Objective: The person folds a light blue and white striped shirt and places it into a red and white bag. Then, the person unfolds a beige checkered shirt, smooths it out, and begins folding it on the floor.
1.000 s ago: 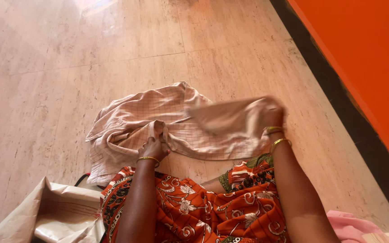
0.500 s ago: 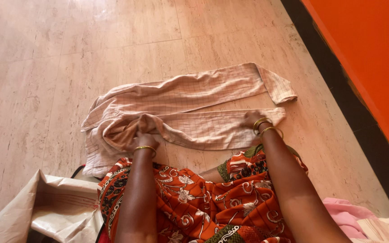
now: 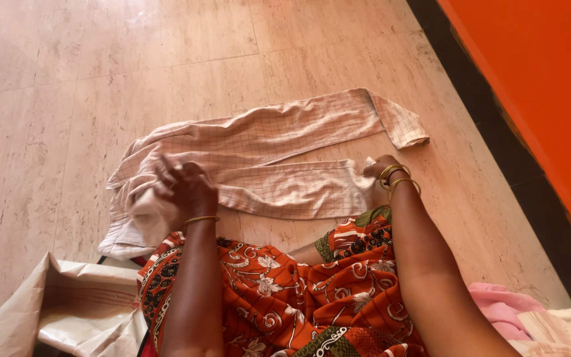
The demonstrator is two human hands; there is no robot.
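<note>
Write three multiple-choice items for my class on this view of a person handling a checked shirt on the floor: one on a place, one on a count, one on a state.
1. Where does the shirt lie?
A. on a chair
B. on the tiled floor
C. in the paper bag

2. How many bangles are on the right wrist?
A. two
B. none
C. five

3. How are the sleeves?
A. rolled up
B. knotted together
C. stretched out sideways

Answers: 1 B, cloth spreads over floor tiles. 2 A, two gold bangles show behind the right hand. 3 C, both sleeves run rightward from the left hand.
</note>
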